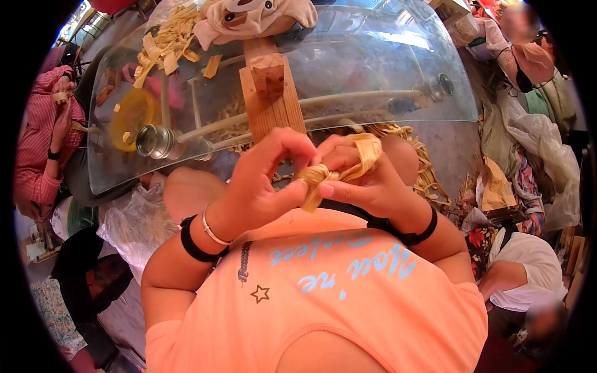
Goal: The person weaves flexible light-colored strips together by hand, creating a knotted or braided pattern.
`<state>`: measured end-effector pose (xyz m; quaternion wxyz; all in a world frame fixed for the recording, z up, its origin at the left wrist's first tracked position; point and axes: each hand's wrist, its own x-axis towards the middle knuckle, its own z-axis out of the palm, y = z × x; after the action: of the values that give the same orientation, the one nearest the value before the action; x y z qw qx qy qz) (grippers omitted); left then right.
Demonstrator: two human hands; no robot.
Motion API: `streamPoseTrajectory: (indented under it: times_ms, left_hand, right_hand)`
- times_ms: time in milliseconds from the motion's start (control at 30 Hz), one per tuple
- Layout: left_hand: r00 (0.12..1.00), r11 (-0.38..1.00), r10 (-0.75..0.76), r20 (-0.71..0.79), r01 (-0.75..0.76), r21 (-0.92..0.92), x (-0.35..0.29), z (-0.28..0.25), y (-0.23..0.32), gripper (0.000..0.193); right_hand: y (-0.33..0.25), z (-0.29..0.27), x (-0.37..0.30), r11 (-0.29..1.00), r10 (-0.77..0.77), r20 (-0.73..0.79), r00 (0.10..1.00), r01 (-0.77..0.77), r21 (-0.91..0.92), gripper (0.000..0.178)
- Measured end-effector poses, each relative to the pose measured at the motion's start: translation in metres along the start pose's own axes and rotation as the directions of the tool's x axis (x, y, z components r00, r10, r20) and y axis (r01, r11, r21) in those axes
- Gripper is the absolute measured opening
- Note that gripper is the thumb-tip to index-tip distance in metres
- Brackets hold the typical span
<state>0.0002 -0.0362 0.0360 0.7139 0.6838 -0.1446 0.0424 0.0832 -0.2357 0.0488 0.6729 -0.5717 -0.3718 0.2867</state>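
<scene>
Both hands meet in front of my chest around a tan dried leaf strip [368, 151], twisted into a small bundle [314, 176]. My left hand [264, 174] pinches the bundle's left side between thumb and bent fingers. On the other side, my right hand [367, 180] is closed on it, its thumb pressing near the lower end. A flat length of the strip loops up over the right fingers, and a short end hangs below the bundle. The right fingertips are partly hidden behind the strip.
Beyond my hands is a glass tabletop [348, 74], with a wooden block stand [272, 102] at its near edge. A pile of dried strips [168, 40] and a plush cloth [261, 18] lie on top. Loose strips [429, 174] hang near my right knee. Other people sit on both sides.
</scene>
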Motion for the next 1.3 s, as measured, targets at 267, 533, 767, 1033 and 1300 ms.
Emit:
streamPoseTrajectory:
  times_ms: [267,533,767,1033,1300]
  left_hand:
    - [0.989,0.998,-0.058,-0.133,0.055,-0.025,-0.004,0.021,0.024,0.032]
    - [0.993,0.957,-0.087,0.078,0.061,0.284,-0.009,0.006,0.030,0.015]
    - [0.991,0.923,-0.082,0.110,0.034,0.384,-0.026,-0.021,0.027,0.018]
    - [0.998,0.852,0.043,-0.037,-0.018,0.523,-0.011,0.016,0.036,0.036]
    - [0.980,0.772,0.166,0.113,-0.200,0.604,-0.018,0.000,0.031,0.034]
  right_hand:
    - [0.011,0.009,0.001,0.466,-0.418,-0.129,0.899,0.091,-0.880,0.023]
    - [-0.008,0.014,-0.003,0.589,-0.380,0.002,0.925,0.243,-0.771,0.017]
    - [-0.023,-0.003,-0.015,0.766,-0.172,0.022,0.985,0.148,-0.626,0.019]
    - [-0.031,0.020,-0.009,0.863,0.068,-0.151,0.986,-0.135,-0.487,0.036]
    - [-0.032,0.013,-0.012,0.906,0.180,-0.069,0.981,-0.193,-0.378,0.041]
